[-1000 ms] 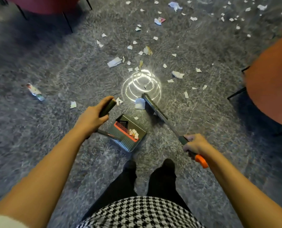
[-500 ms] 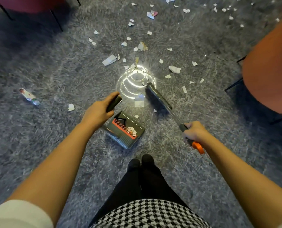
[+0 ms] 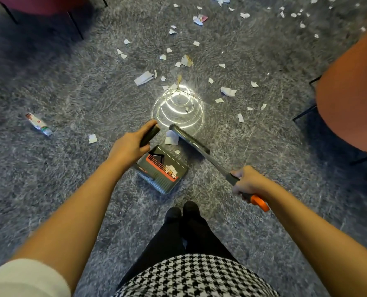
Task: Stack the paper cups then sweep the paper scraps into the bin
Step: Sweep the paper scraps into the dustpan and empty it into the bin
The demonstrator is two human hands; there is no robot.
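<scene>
My left hand [image 3: 128, 146] grips the dark handle [image 3: 150, 135] of a grey dustpan [image 3: 161, 170] that sits on the grey floor, with an orange comb strip and a few white scraps inside. My right hand [image 3: 248, 182] grips the broom handle [image 3: 257, 201] near its orange end. The broom head [image 3: 188, 139] rests on the floor just beyond the dustpan's mouth, with a white paper scrap [image 3: 171, 137] lying against it. Several more paper scraps [image 3: 144, 78] lie scattered over the floor ahead. No paper cups or bin are in view.
A bright ring-shaped light reflection [image 3: 178, 108] glares on the floor ahead of the broom. A small wrapper [image 3: 37, 124] lies at the left. An orange chair [image 3: 350, 93] stands at the right and a dark red chair [image 3: 39, 5] at the top left. My feet [image 3: 182, 211] stand behind the dustpan.
The broom head has been drawn back toward the dustpan, bringing a white scrap up to the pan's mouth. My feet have come together. Both hands keep their grips.
</scene>
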